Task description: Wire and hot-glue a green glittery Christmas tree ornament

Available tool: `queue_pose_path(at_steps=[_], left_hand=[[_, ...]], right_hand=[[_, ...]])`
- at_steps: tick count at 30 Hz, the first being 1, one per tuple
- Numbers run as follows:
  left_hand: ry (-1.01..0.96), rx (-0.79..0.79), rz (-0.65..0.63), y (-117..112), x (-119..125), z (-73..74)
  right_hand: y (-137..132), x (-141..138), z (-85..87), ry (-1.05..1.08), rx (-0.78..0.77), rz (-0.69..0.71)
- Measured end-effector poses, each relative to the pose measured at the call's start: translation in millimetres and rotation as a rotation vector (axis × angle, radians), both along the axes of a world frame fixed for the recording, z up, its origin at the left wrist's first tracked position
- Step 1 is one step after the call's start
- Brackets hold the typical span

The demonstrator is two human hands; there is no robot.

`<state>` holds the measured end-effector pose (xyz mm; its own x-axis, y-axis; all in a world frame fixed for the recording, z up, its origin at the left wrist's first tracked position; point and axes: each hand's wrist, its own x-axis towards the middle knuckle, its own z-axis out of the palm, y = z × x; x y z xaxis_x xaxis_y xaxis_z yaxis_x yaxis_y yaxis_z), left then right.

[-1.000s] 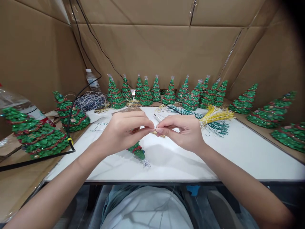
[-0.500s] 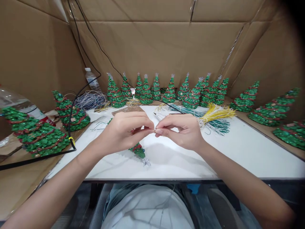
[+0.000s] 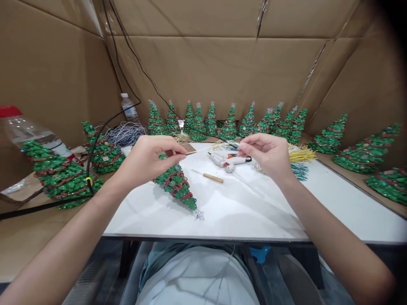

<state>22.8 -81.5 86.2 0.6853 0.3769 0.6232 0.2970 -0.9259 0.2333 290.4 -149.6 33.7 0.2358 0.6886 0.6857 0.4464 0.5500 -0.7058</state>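
A thin pale wire [image 3: 211,148] runs between my two hands above the white table. My left hand [image 3: 155,159] pinches one end of it between thumb and fingertips. At the other end, my right hand [image 3: 265,150] is closed on the wire near the fingertips. Below my left hand a green Christmas tree ornament [image 3: 176,184] with red garland lies on its side, its clear star [image 3: 199,215] pointing toward me. An awl with a wooden handle [image 3: 213,178] lies between the hands, and a white glue gun [image 3: 227,162] rests just behind it.
Several finished trees [image 3: 197,127] stand along the cardboard back wall, with others at both sides. Bundles of yellow and green wires [image 3: 300,154] lie right of my right hand. A tangle of wire [image 3: 125,134], a bottle [image 3: 129,108] and a black cable [image 3: 90,161] are at the left.
My hands, close together before, have moved apart, and the pale wire now stretches between them. The lying tree, the awl and the glue gun have come into clearer view.
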Motion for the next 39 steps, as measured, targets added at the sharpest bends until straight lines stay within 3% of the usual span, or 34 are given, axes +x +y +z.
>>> queue_pose_path(at_steps=[3,6,10,13,22,27,30,33,35,39], left_hand=[[-0.043,-0.025,0.042,3.4,0.1,0.9],[-0.103,-0.047,0.072,1.4,7.9,-2.5],[-0.167,-0.094,0.008,-7.7,23.5,-8.4],[-0.162,-0.146,-0.050,-13.0,27.8,-9.0],[-0.126,-0.194,0.065,5.2,9.5,-16.7],[-0.023,-0.237,0.014,5.2,13.4,-21.7],[-0.023,-0.181,0.129,12.0,7.3,-19.2],[-0.046,-0.073,0.402,29.7,-6.8,-21.5],[-0.019,-0.116,0.509,42.9,-15.9,-27.9],[0.011,-0.288,0.508,59.5,-23.9,-45.4]], right_hand=[[2.7,6.4,3.4,-0.115,-0.039,-0.204],[0.1,-12.1,8.2,-0.456,0.104,-0.417],[-6.2,-58.6,12.5,-0.799,0.139,-0.299],[-5.9,-79.8,12.0,-0.809,0.008,-0.246],[7.1,-65.6,5.7,-0.711,-0.087,-0.056],[11.6,-67.6,-1.0,-0.580,-0.057,0.047],[10.9,-68.6,-6.3,-0.606,-0.059,0.013],[9.7,-71.2,-13.6,-0.680,-0.103,-0.026],[9.0,-74.5,-19.0,-0.736,-0.113,-0.041],[7.8,-81.0,-27.3,-0.814,-0.120,-0.058]])
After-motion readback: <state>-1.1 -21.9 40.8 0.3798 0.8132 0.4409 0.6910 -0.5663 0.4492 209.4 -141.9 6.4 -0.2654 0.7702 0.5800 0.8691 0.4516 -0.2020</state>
